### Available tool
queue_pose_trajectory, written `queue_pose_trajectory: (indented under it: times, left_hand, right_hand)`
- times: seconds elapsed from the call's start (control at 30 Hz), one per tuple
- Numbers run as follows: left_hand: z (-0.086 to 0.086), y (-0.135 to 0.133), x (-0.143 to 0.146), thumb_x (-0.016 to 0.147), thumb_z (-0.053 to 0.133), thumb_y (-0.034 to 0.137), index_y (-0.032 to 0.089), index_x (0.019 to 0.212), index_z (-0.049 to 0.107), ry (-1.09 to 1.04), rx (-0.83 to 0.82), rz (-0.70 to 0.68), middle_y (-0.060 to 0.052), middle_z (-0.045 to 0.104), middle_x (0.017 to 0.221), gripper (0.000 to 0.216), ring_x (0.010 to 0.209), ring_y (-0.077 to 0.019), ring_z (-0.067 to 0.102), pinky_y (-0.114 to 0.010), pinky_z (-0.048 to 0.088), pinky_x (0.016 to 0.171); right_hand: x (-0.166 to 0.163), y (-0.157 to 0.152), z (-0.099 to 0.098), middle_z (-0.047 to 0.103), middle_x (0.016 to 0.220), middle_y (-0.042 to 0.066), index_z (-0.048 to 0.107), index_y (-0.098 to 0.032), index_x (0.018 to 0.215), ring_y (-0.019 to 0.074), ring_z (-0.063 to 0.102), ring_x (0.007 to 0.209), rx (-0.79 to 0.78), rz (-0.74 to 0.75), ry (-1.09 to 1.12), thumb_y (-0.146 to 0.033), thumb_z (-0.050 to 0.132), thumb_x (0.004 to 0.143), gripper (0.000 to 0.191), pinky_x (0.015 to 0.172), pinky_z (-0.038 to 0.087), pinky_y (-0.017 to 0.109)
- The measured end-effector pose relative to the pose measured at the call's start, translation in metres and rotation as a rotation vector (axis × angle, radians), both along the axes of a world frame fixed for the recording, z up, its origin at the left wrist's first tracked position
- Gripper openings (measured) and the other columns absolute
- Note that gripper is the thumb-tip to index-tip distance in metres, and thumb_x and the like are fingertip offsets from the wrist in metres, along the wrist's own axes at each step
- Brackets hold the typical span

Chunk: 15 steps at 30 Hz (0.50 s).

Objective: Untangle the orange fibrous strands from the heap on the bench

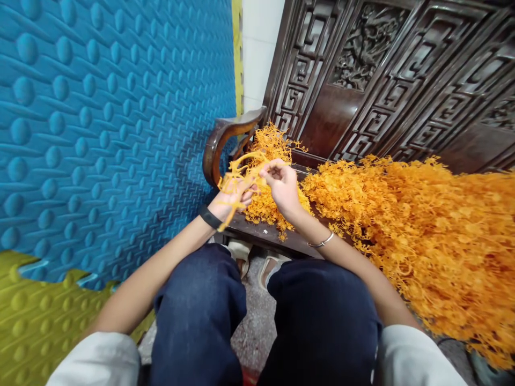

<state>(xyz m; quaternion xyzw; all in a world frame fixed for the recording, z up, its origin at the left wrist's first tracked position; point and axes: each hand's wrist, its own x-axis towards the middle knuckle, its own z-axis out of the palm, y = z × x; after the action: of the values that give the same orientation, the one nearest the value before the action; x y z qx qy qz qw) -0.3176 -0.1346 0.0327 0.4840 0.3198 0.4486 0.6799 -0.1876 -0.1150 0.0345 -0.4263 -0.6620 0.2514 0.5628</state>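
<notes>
My left hand is closed around the base of an orange-yellow branching plastic piece, whose thin curly strands spread over the fingers and wrist. My right hand pinches the same piece near its other end, thumb and forefinger together. Just below and behind both hands lies a small heap of similar orange pieces on the dark wooden bench seat. Another clump of orange pieces rests at the back of the seat by the armrest.
A large pile of orange pieces stretches along the bench to the right. The carved wooden backrest stands behind it, and a curved armrest at the left. Blue foam mats rise on the left. My knees are close below the hands.
</notes>
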Motion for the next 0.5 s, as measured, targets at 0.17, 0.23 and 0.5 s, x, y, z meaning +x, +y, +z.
queue_pose_trajectory:
  times: [0.17,0.23,0.5]
  left_hand:
    - [0.006,-0.003,0.012,0.082,0.061,0.039,0.017,0.059,0.041,-0.024,0.008,0.028,0.011,0.024,0.037,0.037,0.030,-0.0011,0.017,-0.017,0.011,0.034]
    - [0.008,-0.003,0.018,0.082,0.061,0.040,0.018,0.060,0.041,-0.037,0.011,0.027,0.012,0.023,0.036,0.037,0.030,-0.0015,0.017,-0.017,0.012,0.034]
    - [-0.002,-0.004,0.035,0.078,0.065,0.039,0.020,0.057,0.038,-0.068,0.031,0.066,0.010,0.026,0.039,0.039,0.032,-0.0025,0.023,-0.019,0.015,0.034]
  right_hand:
    - [0.003,-0.004,0.003,0.048,0.073,0.001,0.045,-0.022,0.073,0.0140,0.047,0.069,0.164,-0.148,-0.049,-0.029,0.051,0.084,0.014,0.067,0.042,0.031]
    - [0.004,-0.004,0.003,0.047,0.075,0.001,0.044,-0.022,0.074,0.0149,0.047,0.072,0.202,-0.183,-0.062,-0.026,0.048,0.085,0.012,0.070,0.042,0.032]
    - [0.015,0.009,-0.002,0.050,0.080,0.004,0.047,-0.021,0.078,0.0173,0.051,0.078,0.184,-0.270,-0.058,-0.019,0.042,0.083,0.007,0.074,0.045,0.035]
